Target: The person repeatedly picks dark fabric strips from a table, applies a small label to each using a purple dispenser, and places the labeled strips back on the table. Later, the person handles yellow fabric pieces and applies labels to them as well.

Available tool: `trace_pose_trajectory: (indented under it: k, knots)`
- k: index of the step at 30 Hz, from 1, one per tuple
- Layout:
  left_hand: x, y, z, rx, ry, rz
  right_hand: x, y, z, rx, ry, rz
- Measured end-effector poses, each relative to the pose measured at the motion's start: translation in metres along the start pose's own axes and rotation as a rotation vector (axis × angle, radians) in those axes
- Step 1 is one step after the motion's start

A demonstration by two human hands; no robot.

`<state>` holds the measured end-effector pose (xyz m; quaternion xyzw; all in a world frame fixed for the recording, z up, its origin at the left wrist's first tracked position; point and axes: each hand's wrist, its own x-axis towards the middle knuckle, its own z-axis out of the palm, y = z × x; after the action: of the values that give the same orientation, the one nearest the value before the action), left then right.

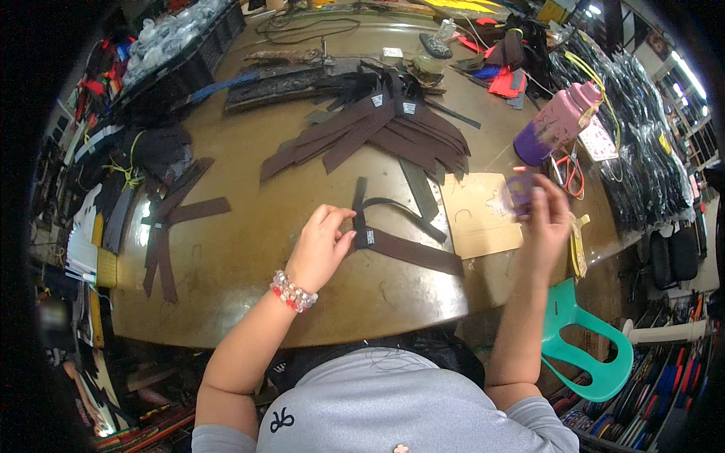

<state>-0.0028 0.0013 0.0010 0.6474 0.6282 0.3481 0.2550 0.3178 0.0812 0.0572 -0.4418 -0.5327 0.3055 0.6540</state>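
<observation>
My left hand (328,234), fingers curled, grips the edge of an upright dark strap (360,196) lying on the table. Joined near its lower end are a brown strap (411,253) with a white label and a thin curved black strap (408,213). My right hand (542,219) holds a blurred purple ring-shaped object (519,192) over the right edge of a tan cardboard sheet (476,234). Beyond it stand a pink-and-purple bottle (551,124) and red-handled scissors (574,181).
A fanned pile of brown straps (423,140) spans the back of the table (226,302). More straps (162,234) lie at left. A black crate (166,75) is far left, wrapped stacks (634,136) far right. A green plastic chair (585,366) stands by the front edge.
</observation>
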Motion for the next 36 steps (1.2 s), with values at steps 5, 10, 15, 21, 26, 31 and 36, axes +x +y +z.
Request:
trace_pose_trajectory:
  k: [5, 10, 15, 21, 26, 31, 36]
  knots:
    - [0.011, 0.0, 0.01, 0.071, 0.018, 0.074, -0.059, 0.012, 0.105, 0.178, -0.329, 0.237]
    - [0.017, -0.017, 0.02, 0.09, 0.062, 0.129, -0.088, 0.046, 0.133, -0.051, -0.459, 0.338]
    - [0.016, -0.02, 0.013, 0.022, 0.187, 0.096, -0.094, 0.061, 0.127, -0.089, -0.485, 0.273]
    - [0.002, -0.011, 0.007, 0.078, 0.045, 0.088, -0.089, 0.054, 0.13, -0.147, -0.543, 0.399]
    - [0.005, -0.017, 0.013, 0.082, 0.088, 0.115, -0.092, 0.055, 0.132, -0.191, -0.559, 0.239]
    - [0.016, -0.022, -0.015, 0.254, 0.313, 0.034, -0.081, 0.063, 0.127, -0.01, -0.547, 0.425]
    - [-0.004, -0.009, -0.01, 0.122, 0.036, 0.186, -0.065, 0.059, 0.117, 0.441, -0.304, 0.721]
